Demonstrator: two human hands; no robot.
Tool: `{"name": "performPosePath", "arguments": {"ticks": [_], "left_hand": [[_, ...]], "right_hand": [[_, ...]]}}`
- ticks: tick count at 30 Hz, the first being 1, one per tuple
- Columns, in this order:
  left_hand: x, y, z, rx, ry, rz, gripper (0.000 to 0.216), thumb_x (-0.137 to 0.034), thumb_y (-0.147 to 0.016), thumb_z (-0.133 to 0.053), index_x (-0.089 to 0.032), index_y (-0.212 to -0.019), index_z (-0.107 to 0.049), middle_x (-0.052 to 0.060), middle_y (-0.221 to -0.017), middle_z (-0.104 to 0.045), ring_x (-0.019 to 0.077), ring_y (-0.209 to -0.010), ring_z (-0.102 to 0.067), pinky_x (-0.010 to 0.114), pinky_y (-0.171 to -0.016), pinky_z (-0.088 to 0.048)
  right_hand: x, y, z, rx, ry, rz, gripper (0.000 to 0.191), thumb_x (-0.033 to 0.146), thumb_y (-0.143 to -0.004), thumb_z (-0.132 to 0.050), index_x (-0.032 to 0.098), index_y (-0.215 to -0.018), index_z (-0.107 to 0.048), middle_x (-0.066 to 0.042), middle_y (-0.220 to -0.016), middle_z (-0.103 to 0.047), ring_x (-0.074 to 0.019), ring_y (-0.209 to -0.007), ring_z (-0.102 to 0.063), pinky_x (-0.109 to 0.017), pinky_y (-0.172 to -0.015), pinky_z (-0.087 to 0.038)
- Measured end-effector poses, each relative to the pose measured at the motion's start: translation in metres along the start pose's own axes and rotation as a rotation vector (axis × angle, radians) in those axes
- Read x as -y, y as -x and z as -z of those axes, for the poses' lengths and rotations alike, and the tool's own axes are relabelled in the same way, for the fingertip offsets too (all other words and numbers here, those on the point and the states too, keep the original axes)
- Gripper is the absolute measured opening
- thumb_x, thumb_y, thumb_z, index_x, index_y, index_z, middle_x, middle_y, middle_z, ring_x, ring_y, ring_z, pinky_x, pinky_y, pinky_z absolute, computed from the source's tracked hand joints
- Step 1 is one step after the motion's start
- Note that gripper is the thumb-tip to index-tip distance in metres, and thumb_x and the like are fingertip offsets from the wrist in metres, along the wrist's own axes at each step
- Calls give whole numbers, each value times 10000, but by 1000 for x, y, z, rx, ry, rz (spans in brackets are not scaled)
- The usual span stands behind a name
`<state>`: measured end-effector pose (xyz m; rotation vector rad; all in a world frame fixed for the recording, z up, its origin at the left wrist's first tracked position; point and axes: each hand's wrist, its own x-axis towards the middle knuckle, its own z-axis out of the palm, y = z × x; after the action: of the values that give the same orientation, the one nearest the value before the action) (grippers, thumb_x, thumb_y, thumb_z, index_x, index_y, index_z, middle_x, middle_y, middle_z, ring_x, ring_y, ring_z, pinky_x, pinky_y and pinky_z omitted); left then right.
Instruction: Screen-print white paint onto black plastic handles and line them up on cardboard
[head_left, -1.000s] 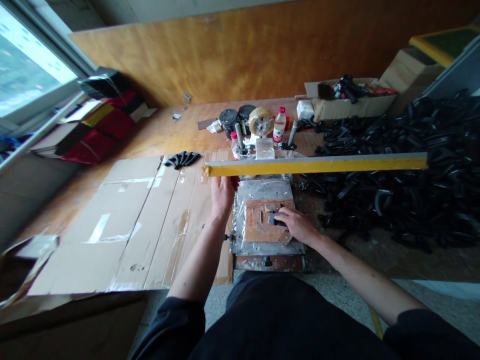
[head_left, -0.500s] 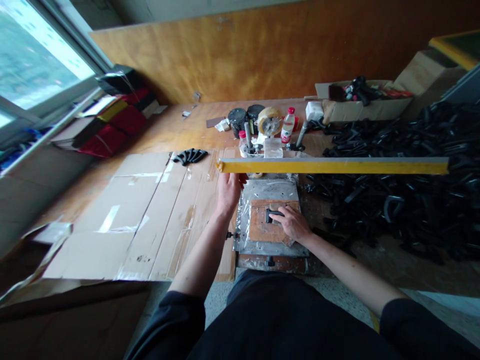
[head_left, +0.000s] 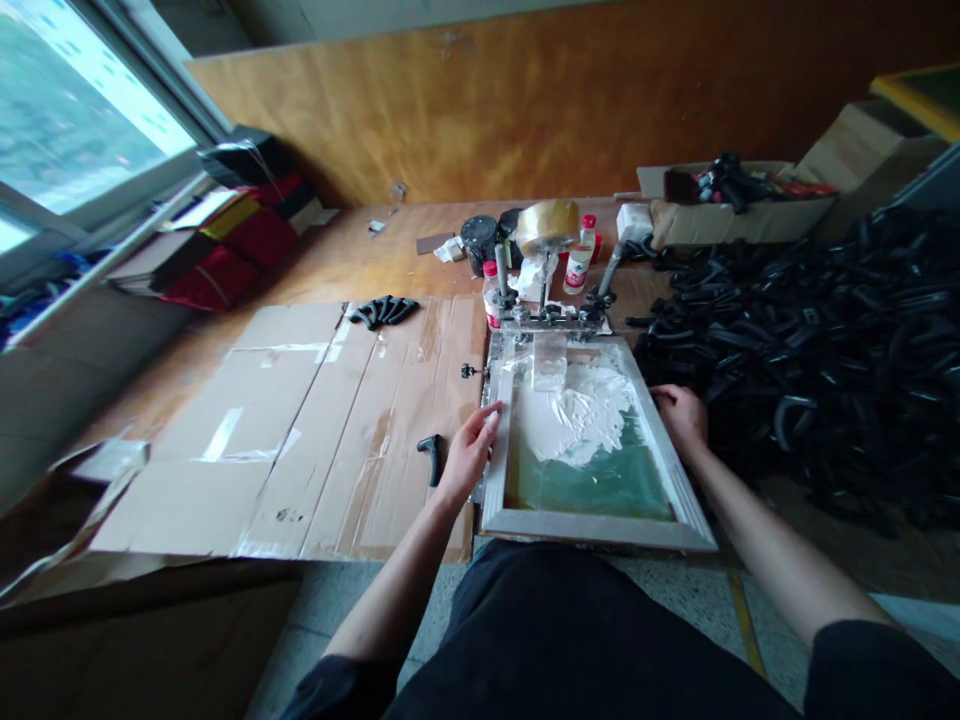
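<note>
A screen printing frame (head_left: 600,528) lies flat in front of me, with a green mesh and a thick smear of white ink (head_left: 581,420) across its upper part. A squeegee-like pale block (head_left: 550,362) rests at the ink's upper edge. My left hand (head_left: 471,448) is closed at the frame's left side, thumb uppermost. On the opposite side, my right hand (head_left: 681,418) has its fingers curled against the frame's edge; its fingertips are partly hidden. A bent black plastic handle (head_left: 432,458) lies on the cardboard sheet (head_left: 300,450) beside my left hand. The base under the frame is mostly covered.
Several black handles (head_left: 384,311) lie in a row on the cardboard. A large heap of black handles (head_left: 795,350) fills the right side. Behind the clamp bar (head_left: 555,320) stand a tape roll (head_left: 547,227), bottles (head_left: 579,262) and a black can (head_left: 480,243).
The frame has swung down from its raised, edge-on position over the base. My right hand has left the black handle on the wooden block and moved right. A handle beside my left hand is now visible.
</note>
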<state>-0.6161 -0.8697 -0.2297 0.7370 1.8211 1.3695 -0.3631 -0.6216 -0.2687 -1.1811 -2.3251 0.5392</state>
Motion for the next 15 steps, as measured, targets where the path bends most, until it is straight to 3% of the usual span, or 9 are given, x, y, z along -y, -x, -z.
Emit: {"name": "performPosePath", "arguments": {"ticks": [2, 4, 6, 9, 12, 15], "left_hand": [[27, -1, -6, -8, -23, 66, 629, -519, -850, -572, -231, -1403, -487, -42, -679, -544, 81, -541, -446, 192, -519, -364], [49, -6, -13, -35, -66, 95, 689, -457, -831, -612, -234, -1453, -415, -46, -690, -554, 83, -554, -472, 192, -538, -376], [62, -13, -17, -61, -119, 102, 681, -413, -823, -625, -242, -1449, -418, -39, -714, -578, 89, -575, -503, 196, -555, -390], [70, -19, -19, -84, -182, 90, 602, -395, -834, -609, -251, -1403, -480, -32, -714, -586, 102, -599, -528, 204, -574, -406], [72, -21, -19, -88, -210, 92, 542, -393, -841, -596, -245, -1358, -524, -23, -720, -599, 116, -627, -552, 215, -590, -424], [74, -21, -18, -89, -215, 94, 522, -389, -836, -603, -242, -1332, -543, -15, -735, -617, 130, -656, -575, 227, -609, -440]], "right_hand": [[14, -19, 1, -82, 9, 1, 280, 275, -943, -451, 151, -1085, -657, -151, -1093, -602, -225, -958, -591, -404, -874, -490], [47, -35, -9, -78, 25, 155, 388, 271, -858, -589, 158, -1230, -602, -161, -1286, -525, -266, -1104, -548, -415, -948, -462], [88, -46, -26, 4, 91, 343, 566, 263, -778, -697, 153, -1308, -534, -154, -1377, -470, -298, -1195, -493, -429, -985, -436], [127, -48, -46, 231, 218, 420, 390, 242, -777, -707, 155, -1143, -604, -122, -1136, -630, -279, -1077, -553, -383, -892, -458], [126, -26, -51, 403, 239, 471, 100, 201, -832, -629, 184, -929, -643, -63, -908, -673, -217, -896, -601, -297, -759, -449], [107, 7, -40, 482, 170, 704, 165, 84, -831, -542, 182, -898, -656, -54, -900, -674, -184, -851, -604, -269, -737, -427]]}}
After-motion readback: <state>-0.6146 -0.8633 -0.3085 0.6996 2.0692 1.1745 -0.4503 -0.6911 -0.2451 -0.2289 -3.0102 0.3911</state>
